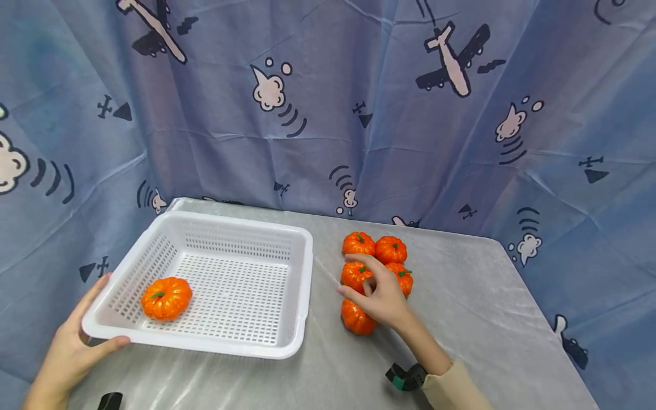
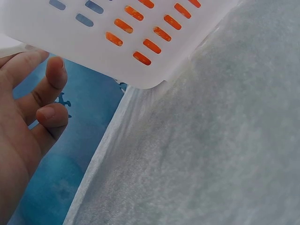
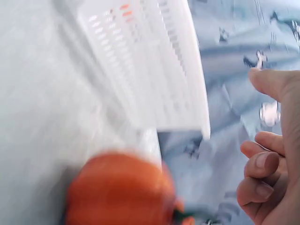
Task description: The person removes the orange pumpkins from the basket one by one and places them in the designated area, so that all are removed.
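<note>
A white perforated plastic basket (image 1: 233,285) sits on the left part of the table, with one small orange pumpkin (image 1: 167,298) inside near its left wall. My left hand (image 1: 72,341) grips the basket's near left corner, thumb along the front rim and fingers at the left side. Several more pumpkins (image 1: 391,249) stand in a cluster right of the basket. Over this cluster is my right hand (image 1: 381,293), thumb and index finger spread apart and other fingers curled, holding nothing. It partly covers the pumpkins beneath. A blurred pumpkin (image 3: 119,190) shows close up in the right wrist view.
A grey-white cover lies over the table (image 1: 487,319). Behind it hangs a blue curtain (image 1: 318,114) printed with planes and clouds. A black and green wrist strap (image 1: 405,377) is on the right wrist; a black piece (image 1: 110,401) shows by the left one.
</note>
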### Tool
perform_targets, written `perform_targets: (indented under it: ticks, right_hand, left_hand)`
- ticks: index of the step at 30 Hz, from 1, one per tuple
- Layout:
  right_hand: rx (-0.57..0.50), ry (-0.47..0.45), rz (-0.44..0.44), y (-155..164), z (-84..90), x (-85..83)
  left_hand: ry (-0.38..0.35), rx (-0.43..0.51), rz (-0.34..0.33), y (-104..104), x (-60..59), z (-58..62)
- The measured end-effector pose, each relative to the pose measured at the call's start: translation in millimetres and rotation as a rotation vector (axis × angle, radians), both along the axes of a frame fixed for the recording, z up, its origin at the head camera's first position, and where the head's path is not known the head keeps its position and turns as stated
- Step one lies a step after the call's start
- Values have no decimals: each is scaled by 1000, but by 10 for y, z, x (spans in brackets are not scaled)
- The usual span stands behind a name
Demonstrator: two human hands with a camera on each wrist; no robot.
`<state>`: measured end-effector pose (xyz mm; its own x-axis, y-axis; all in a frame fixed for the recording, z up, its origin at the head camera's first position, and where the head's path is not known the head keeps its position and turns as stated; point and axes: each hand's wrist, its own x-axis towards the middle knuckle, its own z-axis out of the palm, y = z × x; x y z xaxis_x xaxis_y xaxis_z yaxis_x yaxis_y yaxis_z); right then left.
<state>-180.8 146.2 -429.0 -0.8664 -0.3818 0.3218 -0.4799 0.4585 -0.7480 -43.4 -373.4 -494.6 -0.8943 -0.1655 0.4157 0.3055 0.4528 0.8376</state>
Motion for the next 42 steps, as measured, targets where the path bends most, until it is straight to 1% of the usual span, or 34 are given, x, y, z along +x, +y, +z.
perform_targets:
  ticks: [5,8,10,13,17,22,25,27,30,31,33,36,39,42]
  right_hand:
    - [19,37,127,-395,169,-46]
    - [26,82,200,-634,265,-60]
    - [53,119,238,-781,332,-69]
    - [127,182,280,-983,442,-91]
    - [220,231,318,-1226,569,-139]
    - [288,234,359,-1509,664,-235]
    - [319,206,373,-1672,705,-291]
    - [340,184,376,-1778,721,-329]
    - [350,123,380,-1920,730,-383]
    - [341,89,381,-1963,730,-400]
    - [311,12,372,-2046,727,-428]
    - [232,-100,347,-2177,716,-462]
    - [168,-166,315,-2322,698,-494]
    - [87,-250,302,-2467,648,-532]
  left_hand:
    - [-13,-5,6,-1,-5,-4]
    - [0,2,-4,-2,-7,1]
    - [7,-2,-7,-5,-5,4]
    - [12,-2,-9,-7,0,7]
    - [-2,-12,-1,-9,3,17]
    - [3,9,-16,-20,-5,19]
    - [17,27,-29,-30,-7,11]
    - [13,15,-20,-34,-3,11]
    - [10,6,-10,-37,0,12]
    - [10,10,-12,-37,1,13]
    - [9,10,-17,-37,0,13]
    - [6,23,-32,-33,-3,11]
    - [-3,16,-34,-28,-5,11]
    - [-2,9,-32,-19,-3,11]
